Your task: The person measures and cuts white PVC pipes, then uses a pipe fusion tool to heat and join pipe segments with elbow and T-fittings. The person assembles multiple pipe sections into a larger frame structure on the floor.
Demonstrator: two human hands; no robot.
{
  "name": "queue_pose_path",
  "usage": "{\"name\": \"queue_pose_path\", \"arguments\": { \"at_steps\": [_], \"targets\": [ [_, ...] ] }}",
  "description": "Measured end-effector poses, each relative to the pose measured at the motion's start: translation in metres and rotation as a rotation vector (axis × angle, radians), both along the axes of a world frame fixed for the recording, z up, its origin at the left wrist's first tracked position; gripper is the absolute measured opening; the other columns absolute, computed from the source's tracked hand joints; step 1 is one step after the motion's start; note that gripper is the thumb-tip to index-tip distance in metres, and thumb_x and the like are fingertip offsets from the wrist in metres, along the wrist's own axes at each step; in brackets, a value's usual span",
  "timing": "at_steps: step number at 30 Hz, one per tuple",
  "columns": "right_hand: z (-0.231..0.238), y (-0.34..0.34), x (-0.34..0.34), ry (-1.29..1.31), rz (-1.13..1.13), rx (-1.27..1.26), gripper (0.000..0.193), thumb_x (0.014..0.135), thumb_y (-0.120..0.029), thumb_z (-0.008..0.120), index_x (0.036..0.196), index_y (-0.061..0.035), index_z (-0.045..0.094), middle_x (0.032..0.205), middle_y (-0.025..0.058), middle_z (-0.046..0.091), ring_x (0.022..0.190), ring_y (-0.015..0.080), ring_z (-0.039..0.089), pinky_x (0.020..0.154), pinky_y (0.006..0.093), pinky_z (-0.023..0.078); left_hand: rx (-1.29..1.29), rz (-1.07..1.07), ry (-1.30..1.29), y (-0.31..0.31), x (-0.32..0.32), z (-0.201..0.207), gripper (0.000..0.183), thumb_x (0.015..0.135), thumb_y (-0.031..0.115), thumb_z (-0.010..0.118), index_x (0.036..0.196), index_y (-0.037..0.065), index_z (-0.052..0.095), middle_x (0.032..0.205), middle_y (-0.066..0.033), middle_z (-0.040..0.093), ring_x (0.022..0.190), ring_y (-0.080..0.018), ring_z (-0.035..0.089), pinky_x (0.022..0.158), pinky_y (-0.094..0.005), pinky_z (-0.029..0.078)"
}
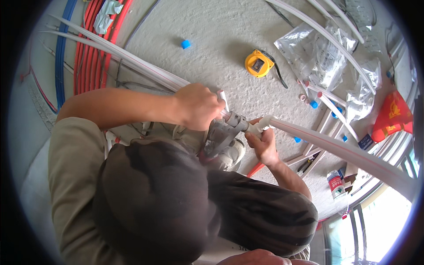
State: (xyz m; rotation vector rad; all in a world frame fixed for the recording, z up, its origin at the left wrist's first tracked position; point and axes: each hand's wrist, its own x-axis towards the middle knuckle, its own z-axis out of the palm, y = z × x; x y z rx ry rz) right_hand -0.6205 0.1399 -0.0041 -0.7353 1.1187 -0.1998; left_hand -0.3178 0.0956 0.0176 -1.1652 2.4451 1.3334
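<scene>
My left hand [199, 106] is closed round a white pipe [145, 70] with a red stripe, which comes in from the upper left. Just past my knuckles, the pipe's end meets the grey socket of a pipe welding tool [237, 121]. A short white pipe stub [223, 99] stands up beside that hand. My right hand [264, 146] grips a white pipe fitting [260, 127] at the tool's other side; a long white pipe [327, 143] runs from the fitting to the lower right. The tool's grey body [217, 136] slants down between my knees, its lower end partly hidden.
A yellow tape measure [259, 64] and a blue cap [186, 44] lie on the concrete floor [198, 22]. Clear plastic bags [324, 55], loose white pipes and a red bag [392, 116] are at right, near a bottle [335, 184]. Red pipes [92, 66] and blue pipes [61, 66] run at left.
</scene>
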Motion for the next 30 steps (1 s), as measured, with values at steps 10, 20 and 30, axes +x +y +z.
{"name": "queue_pose_path", "arguments": {
  "at_steps": [10, 20, 30],
  "targets": [
    [0.016, 0.008, 0.0, -0.049, -0.056, -0.013, 0.021, 0.099, -0.003, 0.066, 0.118, -0.001, 0.057, 0.079, -0.0027, 0.052, 0.066, 0.0055, 0.046, 0.058, 0.0246, 0.037, -0.079, 0.023, 0.059, 0.006, -0.004, 0.016, 0.029, 0.093, 0.026, 0.072, 0.084, -0.001, 0.065, 0.073, -0.0228, 0.069, 0.064, -0.0398, 0.071, 0.057, -0.0497, 0.054],
    [0.019, 0.01, 0.002, -0.056, -0.059, -0.077, 0.02, 0.098, -0.004, 0.067, 0.116, -0.001, 0.058, 0.079, -0.0033, 0.053, 0.065, 0.0049, 0.046, 0.057, 0.0248, 0.037, -0.145, 0.045, 0.07, 0.015, -0.002, 0.018, 0.032, 0.095, 0.028, 0.071, 0.082, 0.0, 0.064, 0.069, -0.0208, 0.068, 0.061, -0.0394, 0.07, 0.055, -0.0495, 0.053],
    [0.017, 0.007, -0.007, -0.066, -0.029, 0.033, 0.018, 0.098, -0.004, 0.067, 0.115, -0.0008, 0.062, 0.093, -0.0013, 0.06, 0.084, 0.0053, 0.055, 0.075, 0.0262, 0.046, -0.042, -0.002, -0.046, 0.007, -0.006, 0.024, 0.032, 0.096, 0.03, 0.067, 0.089, 0.0, 0.073, 0.077, -0.0203, 0.075, 0.072, -0.0389, 0.075, 0.065, -0.0504, 0.057]
  ]
}}
